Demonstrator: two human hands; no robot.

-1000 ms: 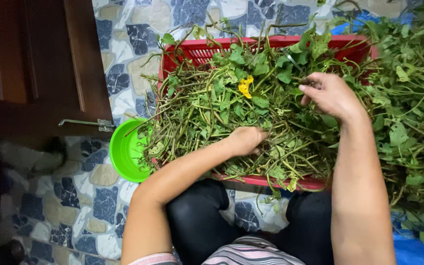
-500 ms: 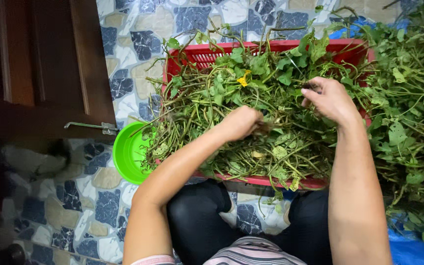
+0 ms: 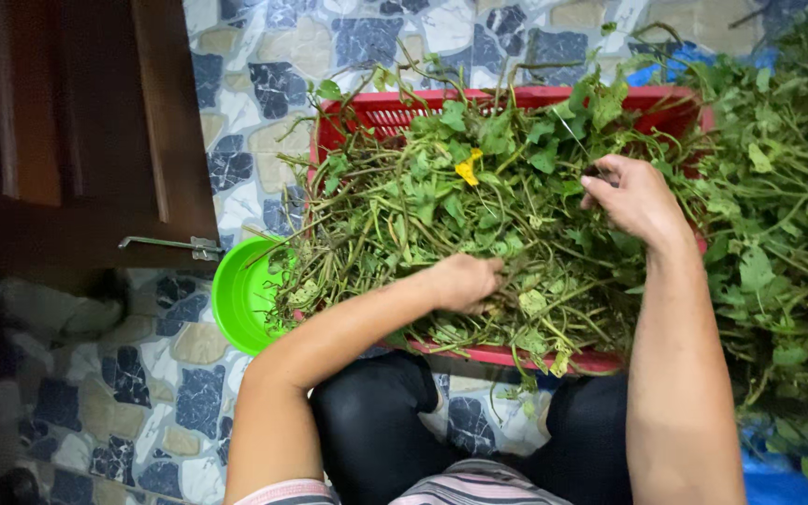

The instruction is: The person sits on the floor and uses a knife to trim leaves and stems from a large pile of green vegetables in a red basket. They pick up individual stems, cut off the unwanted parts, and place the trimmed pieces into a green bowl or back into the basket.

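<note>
Sorting step: left hand (image 3: 465, 281) gripped stems in red basket (image 3: 381, 110); right hand (image 3: 636, 198) pinched a vine (image 3: 554, 126). Next needed a clean pull free.

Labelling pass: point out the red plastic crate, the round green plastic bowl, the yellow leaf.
red plastic crate (image 3: 395, 110), head view, bare back wall.
round green plastic bowl (image 3: 240, 299), head view, inner wall.
yellow leaf (image 3: 468, 169), head view, leaf middle.

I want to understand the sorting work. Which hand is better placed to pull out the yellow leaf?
Probably the right hand: it lies closer to the yellow leaf, at about its height. The left hand is lower, gripping stems.
</note>
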